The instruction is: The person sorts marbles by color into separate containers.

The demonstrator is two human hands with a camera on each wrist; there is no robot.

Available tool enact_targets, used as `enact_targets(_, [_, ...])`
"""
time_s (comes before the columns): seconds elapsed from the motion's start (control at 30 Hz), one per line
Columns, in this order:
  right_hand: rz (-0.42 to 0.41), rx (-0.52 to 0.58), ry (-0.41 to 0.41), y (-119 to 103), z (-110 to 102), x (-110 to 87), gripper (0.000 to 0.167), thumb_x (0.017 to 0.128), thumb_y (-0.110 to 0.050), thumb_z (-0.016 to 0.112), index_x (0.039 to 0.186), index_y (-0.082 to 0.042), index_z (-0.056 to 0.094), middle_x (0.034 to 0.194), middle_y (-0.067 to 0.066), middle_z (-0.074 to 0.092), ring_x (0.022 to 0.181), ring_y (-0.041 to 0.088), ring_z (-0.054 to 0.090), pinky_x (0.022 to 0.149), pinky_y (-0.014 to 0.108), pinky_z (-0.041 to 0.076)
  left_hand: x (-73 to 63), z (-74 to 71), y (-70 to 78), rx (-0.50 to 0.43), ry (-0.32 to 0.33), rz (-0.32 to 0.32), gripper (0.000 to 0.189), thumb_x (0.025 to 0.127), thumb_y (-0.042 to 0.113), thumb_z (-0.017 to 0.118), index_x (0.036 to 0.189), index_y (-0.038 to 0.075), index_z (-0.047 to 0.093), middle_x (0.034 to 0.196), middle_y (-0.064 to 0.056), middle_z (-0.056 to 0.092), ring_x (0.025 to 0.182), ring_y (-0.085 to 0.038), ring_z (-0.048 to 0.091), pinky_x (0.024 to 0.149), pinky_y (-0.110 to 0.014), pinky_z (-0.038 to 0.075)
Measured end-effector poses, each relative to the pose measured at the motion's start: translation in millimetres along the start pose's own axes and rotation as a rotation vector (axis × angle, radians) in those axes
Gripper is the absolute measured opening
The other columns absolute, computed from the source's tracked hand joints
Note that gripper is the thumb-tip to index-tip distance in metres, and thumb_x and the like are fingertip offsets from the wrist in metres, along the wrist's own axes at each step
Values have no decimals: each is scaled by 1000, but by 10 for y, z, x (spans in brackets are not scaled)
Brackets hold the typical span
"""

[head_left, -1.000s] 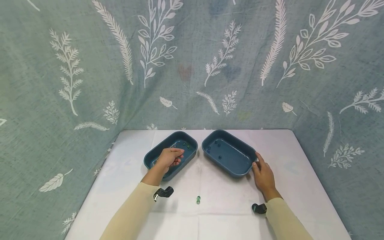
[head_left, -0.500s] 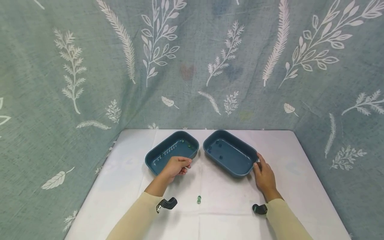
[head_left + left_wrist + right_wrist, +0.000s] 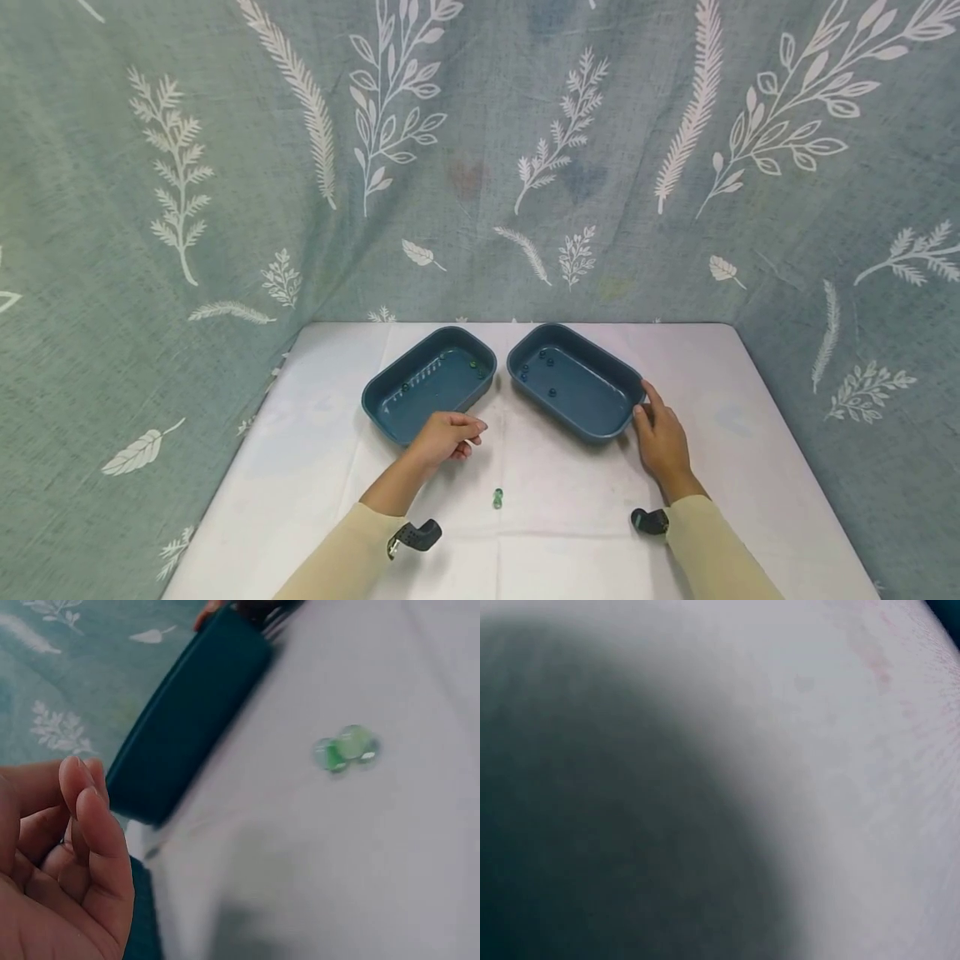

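My left hand [image 3: 450,437] is just off the near side of the left blue tray [image 3: 375,410], its fingers loosely bent. In the left wrist view its thumb and forefinger tips come close together with nothing visible between them. Two green glass marbles [image 3: 498,498] lie side by side on the white tablecloth, nearer me than that hand. My right hand [image 3: 663,437] rests against the right end of the other blue tray [image 3: 592,408], forefinger stretched along the rim and thumb at the near corner. The right wrist view is mostly a dark blur and leaves its fingers out.
Several small green marbles [image 3: 473,364] sit in the left tray. The right tray holds several dark blue marbles [image 3: 552,392]. A patterned grey-green curtain [image 3: 465,167] closes off the back and sides of the white table [image 3: 570,567].
My left hand has come out of the left tray, moving toward me and slightly right. More of the tray's inside shows now. The right hand has stayed at its tray.
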State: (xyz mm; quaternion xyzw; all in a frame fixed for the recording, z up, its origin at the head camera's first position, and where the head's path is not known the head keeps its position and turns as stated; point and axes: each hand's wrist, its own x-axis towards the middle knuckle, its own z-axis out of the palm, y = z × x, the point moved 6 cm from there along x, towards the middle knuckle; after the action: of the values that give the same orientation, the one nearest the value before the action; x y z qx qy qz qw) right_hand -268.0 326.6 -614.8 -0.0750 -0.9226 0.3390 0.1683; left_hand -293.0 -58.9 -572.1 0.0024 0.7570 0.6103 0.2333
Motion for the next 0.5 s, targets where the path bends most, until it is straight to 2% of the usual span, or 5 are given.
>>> enact_targets(0.3, [7,-10,5,-40,-17,-6,51,104,-35,40,153,-21,32,120,22,60,112,42,54,96,61,40,-77,137,-277,11,-38,1,26,92,15,68,105,-7,69,72,-2,65,52,-8,55,49,-22,49])
enact_targets(0.5, [4,-9,3,-28,-8,-15,51,104,-35,41,152,-21,33,121,23,59,110,43,54,94,61,41,-127,207,-432,1,-48,-27,22,90,13,69,100,-6,71,70,-4,66,50,-7,55,47,-21,47])
